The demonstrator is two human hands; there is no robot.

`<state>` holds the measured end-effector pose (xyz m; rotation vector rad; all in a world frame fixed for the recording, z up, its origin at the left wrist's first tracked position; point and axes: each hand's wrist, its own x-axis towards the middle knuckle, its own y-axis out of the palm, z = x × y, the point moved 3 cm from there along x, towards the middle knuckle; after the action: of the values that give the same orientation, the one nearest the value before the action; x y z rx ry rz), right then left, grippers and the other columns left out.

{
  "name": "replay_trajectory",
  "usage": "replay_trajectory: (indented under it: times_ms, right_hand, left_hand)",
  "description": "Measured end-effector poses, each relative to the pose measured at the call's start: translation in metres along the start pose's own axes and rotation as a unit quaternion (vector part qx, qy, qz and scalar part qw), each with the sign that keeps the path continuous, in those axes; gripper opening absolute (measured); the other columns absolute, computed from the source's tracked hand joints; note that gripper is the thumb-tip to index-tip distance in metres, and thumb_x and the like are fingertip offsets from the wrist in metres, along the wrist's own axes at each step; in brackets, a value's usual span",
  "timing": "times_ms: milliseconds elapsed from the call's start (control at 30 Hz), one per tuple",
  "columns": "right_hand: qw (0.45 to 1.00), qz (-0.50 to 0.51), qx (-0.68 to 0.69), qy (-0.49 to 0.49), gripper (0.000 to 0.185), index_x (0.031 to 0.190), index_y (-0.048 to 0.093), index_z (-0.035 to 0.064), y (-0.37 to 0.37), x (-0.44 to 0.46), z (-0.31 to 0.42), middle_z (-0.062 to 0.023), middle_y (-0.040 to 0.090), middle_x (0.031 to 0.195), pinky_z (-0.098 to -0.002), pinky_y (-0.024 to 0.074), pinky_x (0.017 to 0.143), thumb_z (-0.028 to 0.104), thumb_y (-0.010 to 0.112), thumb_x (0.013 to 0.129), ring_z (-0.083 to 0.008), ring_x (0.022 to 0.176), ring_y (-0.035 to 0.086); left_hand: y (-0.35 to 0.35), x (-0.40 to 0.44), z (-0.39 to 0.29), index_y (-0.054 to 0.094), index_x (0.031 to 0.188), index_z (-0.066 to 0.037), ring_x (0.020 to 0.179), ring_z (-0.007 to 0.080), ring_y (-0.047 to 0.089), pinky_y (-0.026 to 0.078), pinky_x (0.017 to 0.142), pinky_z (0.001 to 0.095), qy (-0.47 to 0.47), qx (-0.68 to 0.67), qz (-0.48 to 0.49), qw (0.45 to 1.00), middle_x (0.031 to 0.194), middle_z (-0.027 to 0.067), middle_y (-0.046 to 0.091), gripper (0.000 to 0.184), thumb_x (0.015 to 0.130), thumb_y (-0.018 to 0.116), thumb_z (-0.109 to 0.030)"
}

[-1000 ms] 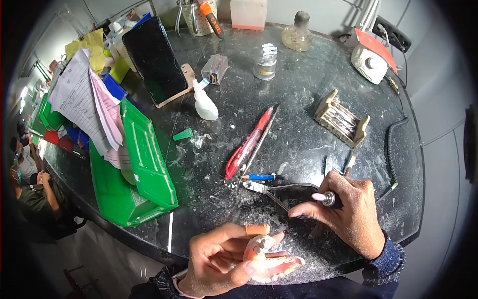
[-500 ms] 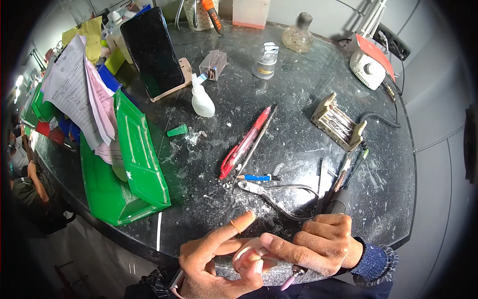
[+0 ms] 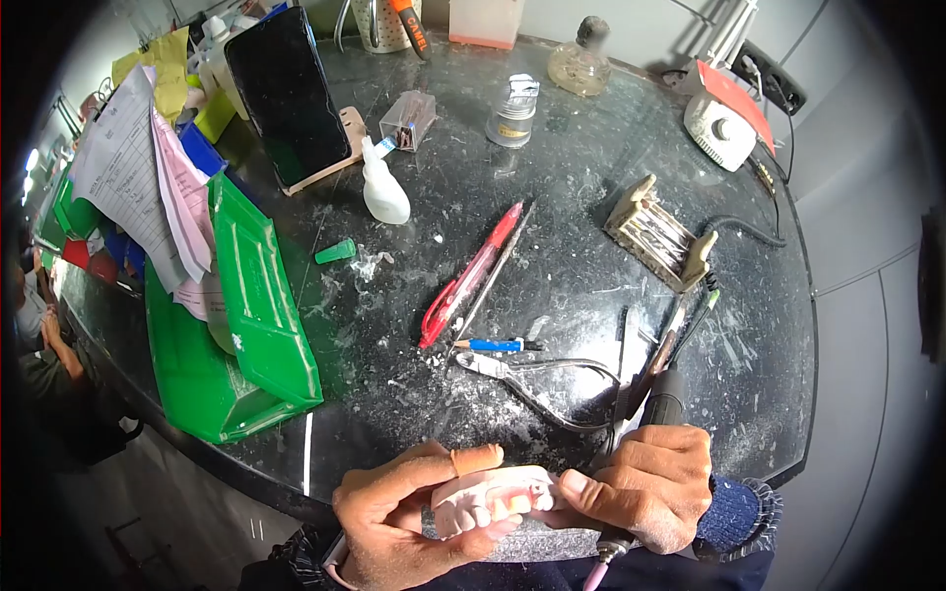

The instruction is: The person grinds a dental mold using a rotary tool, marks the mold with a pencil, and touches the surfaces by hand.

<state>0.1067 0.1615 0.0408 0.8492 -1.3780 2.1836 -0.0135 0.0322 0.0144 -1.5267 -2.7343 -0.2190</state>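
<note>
My left hand (image 3: pixel 389 517) is closed around a pale plaster dental model (image 3: pixel 468 500), forefinger over the top and thumb beneath. A row of teeth shows on the model, with a pinkish part (image 3: pixel 510 500) and a yellowish tooth near its middle. My right hand (image 3: pixel 655 488) is wrapped around a dark rotary handpiece (image 3: pixel 667 394), whose pink tip (image 3: pixel 595 575) points down toward me, apart from the model. The right thumb reaches to the model's right end. Whitish dust coats the fingers of both hands.
Beyond my hands lie wire-handled pliers (image 3: pixel 483 364), a blue pencil stub (image 3: pixel 493 346) and a red pen (image 3: pixel 473 276). A green bin (image 3: pixel 266 315) with papers stands left, near a propped phone (image 3: pixel 296 98). A bur rack (image 3: pixel 660 236) and a control box (image 3: pixel 724 128) sit right.
The dental model has been tilted in my left hand, so its row of teeth now faces me. My left forefinger has come down onto it. The handpiece's pink tip has swung lower.
</note>
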Motion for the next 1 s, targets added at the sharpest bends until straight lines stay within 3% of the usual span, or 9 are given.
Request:
replay_trajectory:
  times_ms: [100, 200, 300, 700, 800, 833, 933, 1000]
  right_hand:
    - [0.999, -0.031, -0.023, -0.016, 0.029, 0.080, 0.060, 0.0030, 0.002, 0.001, 0.001, 0.0046, 0.042, 0.042, -0.0199, 0.0210, 0.032, 0.018, 0.078, 0.064, -0.0049, 0.033, 0.039]
    - [0.998, -0.064, -0.015, -0.023, 0.027, 0.081, 0.061, 0.0046, 0.004, 0.001, 0.000, 0.0043, 0.044, 0.044, -0.0192, 0.0201, 0.032, 0.017, 0.078, 0.063, -0.0045, 0.034, 0.039]
    - [0.998, -0.041, 0.033, -0.042, 0.027, 0.082, 0.061, 0.0063, 0.003, 0.000, -0.002, 0.0042, 0.045, 0.046, -0.0185, 0.0207, 0.032, 0.015, 0.077, 0.062, -0.0043, 0.035, 0.040]
    - [0.999, 0.008, 0.032, -0.037, 0.024, 0.087, 0.061, 0.0100, 0.002, 0.001, 0.001, 0.0045, 0.046, 0.050, -0.0180, 0.0235, 0.034, 0.012, 0.071, 0.065, -0.0042, 0.037, 0.037]
    - [0.998, -0.001, 0.027, -0.053, 0.024, 0.088, 0.061, 0.0112, 0.003, -0.001, 0.002, 0.0049, 0.046, 0.050, -0.0178, 0.0231, 0.035, 0.011, 0.071, 0.065, -0.0039, 0.037, 0.036]
    - [0.998, -0.006, 0.027, -0.048, 0.024, 0.089, 0.061, 0.0116, 0.004, 0.000, 0.002, 0.0050, 0.046, 0.050, -0.0176, 0.0232, 0.035, 0.012, 0.069, 0.066, -0.0038, 0.038, 0.037]
    - [0.999, 0.006, 0.031, -0.021, 0.023, 0.091, 0.062, 0.0118, 0.005, 0.000, 0.005, 0.0052, 0.046, 0.050, -0.0175, 0.0236, 0.035, 0.014, 0.067, 0.068, -0.0038, 0.038, 0.037]
    - [0.999, 0.028, 0.031, -0.018, 0.022, 0.092, 0.062, 0.0117, 0.002, 0.002, 0.005, 0.0049, 0.046, 0.051, -0.0176, 0.0245, 0.035, 0.013, 0.065, 0.070, -0.0041, 0.038, 0.038]
  left_hand:
    - [-0.006, -0.007, 0.005, 0.054, 0.100, 0.012, 0.084, 0.0239, 0.063, 0.053, 0.073, 0.0371, -0.030, 0.038, -0.022, 0.999, 0.091, 0.0228, 0.062, 0.044, 0.071, 0.072, -0.015]
    - [-0.003, -0.006, 0.004, 0.059, 0.094, 0.008, 0.068, 0.0172, 0.063, 0.051, 0.061, 0.0256, -0.057, -0.013, -0.080, 0.995, 0.087, 0.0198, 0.065, 0.042, 0.064, 0.078, -0.015]
    - [-0.003, -0.002, 0.001, 0.056, 0.106, 0.010, 0.079, 0.0156, 0.062, 0.050, 0.069, 0.0243, -0.046, -0.043, 0.014, 0.998, 0.094, 0.0164, 0.063, 0.042, 0.074, 0.069, -0.013]
    - [-0.004, -0.004, 0.002, 0.055, 0.105, 0.008, 0.081, 0.0187, 0.062, 0.051, 0.069, 0.0274, 0.001, 0.008, 0.022, 1.000, 0.096, 0.0189, 0.063, 0.044, 0.072, 0.072, -0.016]
    - [-0.005, -0.002, 0.003, 0.055, 0.106, 0.006, 0.080, 0.0191, 0.062, 0.051, 0.069, 0.0288, 0.073, 0.025, 0.040, 0.996, 0.096, 0.0193, 0.063, 0.043, 0.072, 0.072, -0.015]
    - [-0.004, 0.000, 0.003, 0.058, 0.100, 0.004, 0.075, 0.0179, 0.061, 0.050, 0.064, 0.0281, 0.079, 0.017, 0.023, 0.996, 0.092, 0.0173, 0.064, 0.044, 0.070, 0.076, -0.022]
    - [-0.009, 0.008, 0.003, 0.061, 0.090, 0.005, 0.065, 0.0158, 0.062, 0.048, 0.057, 0.0241, 0.102, 0.111, 0.087, 0.985, 0.082, 0.0179, 0.066, 0.040, 0.061, 0.079, -0.015]
    - [-0.006, 0.008, 0.004, 0.063, 0.087, 0.002, 0.062, 0.0147, 0.061, 0.046, 0.055, 0.0229, 0.104, 0.083, 0.052, 0.990, 0.076, 0.0156, 0.067, 0.037, 0.058, 0.080, -0.014]
